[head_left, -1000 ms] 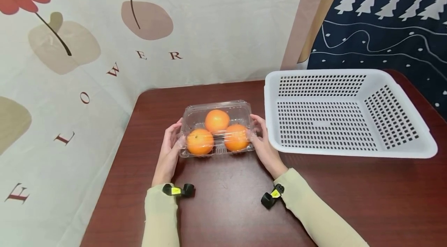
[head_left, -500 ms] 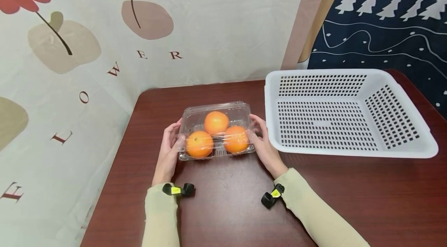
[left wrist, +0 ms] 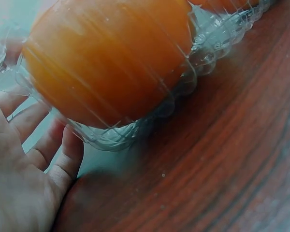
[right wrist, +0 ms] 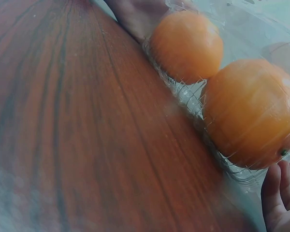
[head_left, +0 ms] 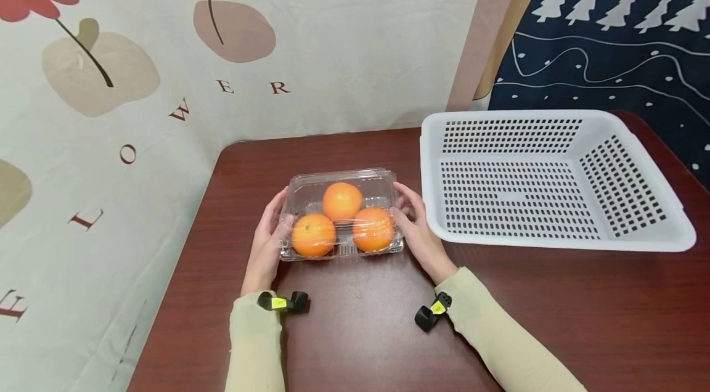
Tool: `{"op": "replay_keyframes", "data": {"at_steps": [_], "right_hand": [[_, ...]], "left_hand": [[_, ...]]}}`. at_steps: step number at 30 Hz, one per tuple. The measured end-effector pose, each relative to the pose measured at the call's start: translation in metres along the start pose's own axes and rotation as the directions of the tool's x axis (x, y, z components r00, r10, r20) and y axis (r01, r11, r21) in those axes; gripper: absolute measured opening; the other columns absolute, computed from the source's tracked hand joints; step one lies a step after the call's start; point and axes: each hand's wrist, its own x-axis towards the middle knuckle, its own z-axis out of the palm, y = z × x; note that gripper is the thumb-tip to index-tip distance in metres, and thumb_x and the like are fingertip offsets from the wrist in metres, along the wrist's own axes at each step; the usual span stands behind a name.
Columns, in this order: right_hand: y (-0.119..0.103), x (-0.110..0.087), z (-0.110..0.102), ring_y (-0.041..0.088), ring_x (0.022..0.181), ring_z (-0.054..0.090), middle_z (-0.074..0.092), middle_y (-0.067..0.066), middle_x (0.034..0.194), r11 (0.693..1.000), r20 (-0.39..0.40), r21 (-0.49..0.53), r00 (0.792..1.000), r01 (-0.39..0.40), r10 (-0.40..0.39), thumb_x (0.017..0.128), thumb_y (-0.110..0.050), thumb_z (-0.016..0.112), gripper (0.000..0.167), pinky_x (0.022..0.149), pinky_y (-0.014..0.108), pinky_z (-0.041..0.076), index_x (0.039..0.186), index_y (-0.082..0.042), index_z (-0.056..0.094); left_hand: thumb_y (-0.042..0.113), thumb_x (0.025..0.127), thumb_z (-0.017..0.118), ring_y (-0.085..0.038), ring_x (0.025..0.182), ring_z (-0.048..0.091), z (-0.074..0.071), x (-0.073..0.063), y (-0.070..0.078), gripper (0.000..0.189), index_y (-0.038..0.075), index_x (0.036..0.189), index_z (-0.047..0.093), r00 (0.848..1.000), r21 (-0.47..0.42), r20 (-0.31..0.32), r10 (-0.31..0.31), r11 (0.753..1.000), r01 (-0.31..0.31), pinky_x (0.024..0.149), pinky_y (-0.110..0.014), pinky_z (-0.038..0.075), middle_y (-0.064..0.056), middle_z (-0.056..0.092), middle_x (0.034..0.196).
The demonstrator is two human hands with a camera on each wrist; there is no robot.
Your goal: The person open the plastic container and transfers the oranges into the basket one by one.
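Note:
A clear plastic clamshell box (head_left: 348, 249) with its lid down holds three oranges, a back one (head_left: 342, 201), a front left one (head_left: 314, 235) and a front right one (head_left: 373, 229). My left hand (head_left: 265, 253) grips its left end, thumb over the side and fingers against the wall. At the opposite end, my right hand (head_left: 420, 235) holds it the same way. Seen from the left wrist, fingertips (left wrist: 70, 145) meet the ribbed lower edge below an orange (left wrist: 108, 63). In the right wrist view, fingers (right wrist: 285, 186) touch the box beside an orange (right wrist: 251, 116).
Right of the box, a white perforated plastic basket (head_left: 554, 243) stands on the dark red wooden table (head_left: 355, 330), close to my right hand. A pale printed cloth (head_left: 355, 40) hangs behind and to the left, with a navy tree-patterned cloth (head_left: 610, 71) at the back right.
The box with its oranges has come slightly toward me and a little to the left, still between both hands. The basket has stayed where it was.

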Motion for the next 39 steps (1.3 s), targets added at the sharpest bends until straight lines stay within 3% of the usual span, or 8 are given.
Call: {"op": "replay_keyframes", "data": {"at_steps": [8,14,17,26,31,34,37,39], "right_hand": [[-0.007,-0.001,-0.001,0.017,0.084,0.043,0.043,0.003,0.098,1.000,0.014,0.001,0.999,-0.029,0.029,0.091,-0.024,0.050,0.048,0.072,0.027,0.036,0.136,-0.029,0.034],[-0.022,-0.005,0.000,0.018,0.078,0.042,0.041,0.006,0.099,0.998,0.024,-0.023,0.998,-0.052,0.053,0.093,-0.018,0.046,0.051,0.067,0.025,0.037,0.140,-0.019,0.026],[-0.015,-0.003,0.000,0.018,0.079,0.042,0.041,0.005,0.100,0.998,0.025,-0.039,0.998,-0.054,0.055,0.093,-0.022,0.046,0.050,0.067,0.026,0.038,0.140,-0.023,0.027],[-0.003,-0.001,-0.001,0.013,0.095,0.046,0.032,-0.014,0.128,0.993,0.000,-0.078,0.996,-0.090,0.090,0.092,-0.038,0.045,0.047,0.082,0.035,0.039,0.135,-0.042,0.027],[-0.017,-0.004,-0.002,0.018,0.091,0.044,0.024,-0.011,0.141,0.997,0.020,-0.069,0.999,-0.029,0.030,0.094,-0.024,0.044,0.051,0.079,0.034,0.038,0.139,-0.034,0.024],[-0.022,-0.006,-0.002,0.019,0.081,0.042,0.046,0.002,0.119,0.998,0.038,-0.059,0.999,-0.019,0.021,0.094,-0.022,0.044,0.052,0.071,0.030,0.038,0.140,-0.034,0.022],[-0.014,-0.004,-0.003,0.018,0.069,0.041,0.046,0.006,0.083,0.997,0.045,-0.066,0.998,-0.031,0.034,0.094,-0.028,0.044,0.051,0.062,0.028,0.037,0.139,-0.037,0.022],[-0.008,-0.002,-0.002,0.018,0.066,0.041,0.050,0.002,0.093,0.999,0.044,-0.045,0.999,-0.026,0.028,0.094,-0.030,0.044,0.051,0.061,0.027,0.036,0.139,-0.037,0.022]], "left_hand": [[0.015,0.092,0.047,-0.016,0.130,0.025,0.005,-0.004,0.015,0.051,0.026,0.139,0.030,1.000,0.016,0.009,0.020,1.000,-0.020,0.105,-0.043,0.019,0.009,0.027,0.143],[0.013,0.092,0.048,-0.010,0.131,0.021,0.005,-0.004,0.017,0.054,0.022,0.141,0.028,0.997,0.047,0.025,0.066,0.997,-0.067,0.106,-0.044,0.017,0.008,0.024,0.145],[0.012,0.091,0.048,-0.013,0.131,0.023,0.004,-0.004,0.015,0.054,0.023,0.141,0.028,0.997,0.042,0.032,0.065,0.997,-0.066,0.105,-0.044,0.019,0.009,0.024,0.145],[0.007,0.090,0.048,-0.029,0.124,0.034,0.000,0.000,0.001,0.055,0.015,0.138,0.023,0.997,-0.117,0.023,0.071,0.991,-0.068,0.097,-0.024,0.034,0.006,0.027,0.144],[0.008,0.089,0.051,-0.018,0.129,0.028,0.000,0.002,-0.003,0.050,0.009,0.132,0.025,0.995,-0.157,0.010,0.097,0.983,-0.095,0.095,-0.024,0.037,0.003,0.030,0.143],[0.007,0.089,0.051,-0.014,0.129,0.026,0.001,0.002,-0.003,0.046,0.008,0.128,0.027,0.996,-0.153,0.006,0.094,0.984,-0.092,0.095,-0.025,0.037,0.003,0.031,0.142],[0.008,0.090,0.051,-0.015,0.128,0.028,0.002,0.001,-0.001,0.039,0.009,0.122,0.029,0.997,-0.152,0.001,0.081,0.985,-0.080,0.095,-0.024,0.037,0.003,0.032,0.141],[0.008,0.090,0.050,-0.020,0.127,0.030,0.002,0.001,0.000,0.034,0.009,0.118,0.031,0.997,-0.159,-0.001,0.079,0.984,-0.078,0.094,-0.024,0.037,0.003,0.032,0.142]]}}
